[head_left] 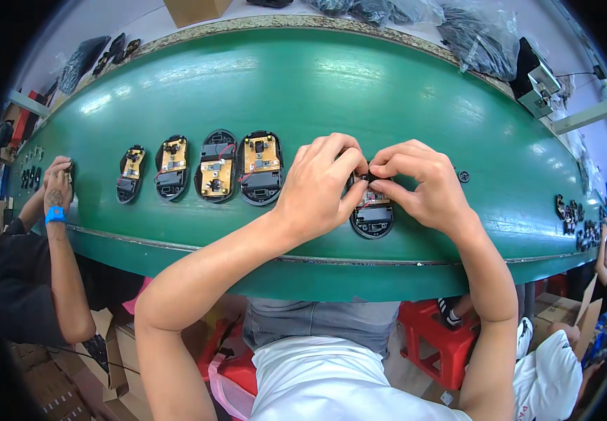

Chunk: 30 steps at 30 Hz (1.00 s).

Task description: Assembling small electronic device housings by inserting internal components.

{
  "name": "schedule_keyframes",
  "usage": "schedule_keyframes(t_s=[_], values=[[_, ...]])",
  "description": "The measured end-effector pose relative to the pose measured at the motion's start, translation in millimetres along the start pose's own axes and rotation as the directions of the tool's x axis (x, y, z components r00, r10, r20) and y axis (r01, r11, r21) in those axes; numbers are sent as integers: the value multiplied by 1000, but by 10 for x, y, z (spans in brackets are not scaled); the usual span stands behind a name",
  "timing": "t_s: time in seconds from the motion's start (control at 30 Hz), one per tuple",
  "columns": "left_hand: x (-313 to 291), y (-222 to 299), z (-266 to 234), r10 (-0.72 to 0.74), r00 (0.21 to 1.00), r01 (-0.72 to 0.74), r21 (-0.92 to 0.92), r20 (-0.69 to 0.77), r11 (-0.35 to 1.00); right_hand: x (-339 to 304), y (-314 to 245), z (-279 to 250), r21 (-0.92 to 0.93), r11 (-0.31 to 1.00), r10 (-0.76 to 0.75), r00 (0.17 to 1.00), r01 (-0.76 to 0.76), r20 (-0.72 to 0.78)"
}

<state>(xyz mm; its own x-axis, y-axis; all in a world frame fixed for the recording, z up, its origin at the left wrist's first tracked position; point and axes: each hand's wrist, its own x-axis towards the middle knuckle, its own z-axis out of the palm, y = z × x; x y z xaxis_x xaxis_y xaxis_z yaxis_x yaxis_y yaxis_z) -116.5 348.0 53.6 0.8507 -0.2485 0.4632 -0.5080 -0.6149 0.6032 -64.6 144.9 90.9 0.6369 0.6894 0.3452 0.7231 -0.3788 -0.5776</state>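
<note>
Both my hands meet over an open computer mouse base, a black oval shell with a tan circuit board and an empty-looking battery bay at its near end. My left hand is closed round its left side and far end, thumb along the edge. My right hand pinches at the far end of the board, thumb and index fingertip close together. A tiny dark part seems to be between the fingertips, but I cannot make it out. My fingers hide the far end of the base.
Left of my hands stand several similar mouse bases with boards, one close by my left wrist. A small black wheel lies right on the green table. A co-worker's hands are at far left; more black parts sit far right.
</note>
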Motion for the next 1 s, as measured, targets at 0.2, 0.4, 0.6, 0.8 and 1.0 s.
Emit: schedule_keyframes(t_s=[0.2,0.4,0.6,0.8,1.0], values=[[27,-37,9,15,999,-13,-49,34,999,109,-81,-116,-139,987,88,994,-78,68],[47,-3,67,34,998,-30,-78,46,997,268,-2,-209,3,939,330,904,-344,273],[53,32,176,31,997,-42,-151,-73,988,83,-35,-158,-122,988,114,986,-98,125],[5,6,139,44,990,-61,-124,-137,990,179,-130,-171,-88,977,210,955,-196,209],[-35,30,147,112,982,-120,-39,-154,992,87,-336,-249,-95,975,207,978,-203,37]])
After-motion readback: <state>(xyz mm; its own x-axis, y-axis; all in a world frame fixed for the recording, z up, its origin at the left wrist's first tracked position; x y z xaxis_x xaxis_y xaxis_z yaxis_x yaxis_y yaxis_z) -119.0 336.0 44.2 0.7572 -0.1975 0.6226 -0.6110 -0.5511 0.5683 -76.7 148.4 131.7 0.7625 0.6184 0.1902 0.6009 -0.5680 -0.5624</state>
